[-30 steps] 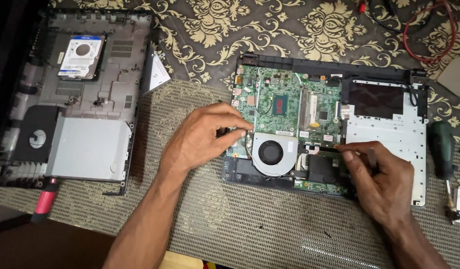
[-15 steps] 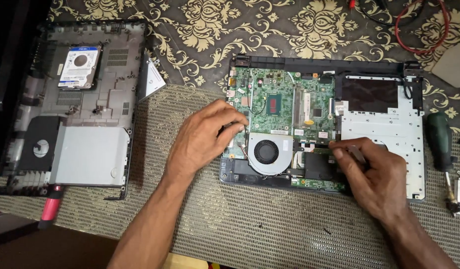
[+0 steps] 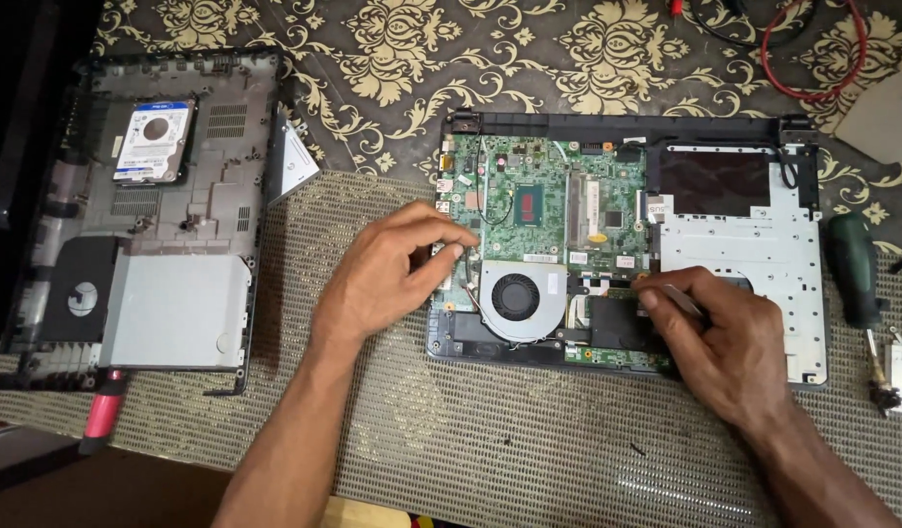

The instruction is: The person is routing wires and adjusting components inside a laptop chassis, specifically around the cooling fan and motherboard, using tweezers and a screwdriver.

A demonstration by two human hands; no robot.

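Opened laptop base (image 3: pixel 627 244) lying flat on a woven mat (image 3: pixel 529 450) over the patterned counter (image 3: pixel 373 68), green circuit board (image 3: pixel 539 205) exposed for access. Left hand (image 3: pixel 387 279) resting at the board's left edge beside the round fan (image 3: pixel 517 298), fingers curled narrow, seemingly steadying it. Right hand (image 3: pixel 730 342) pinching a slim pale tool (image 3: pixel 681 298) against the board's lower edge. Removed bottom cover (image 3: pixel 148 205) set aside left; green-handled screwdriver (image 3: pixel 855 269) right.

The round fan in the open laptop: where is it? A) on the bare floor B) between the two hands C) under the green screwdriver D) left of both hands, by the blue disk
B: the fan sits on the laptop's green board, with the left hand on one side and the right hand on the other.
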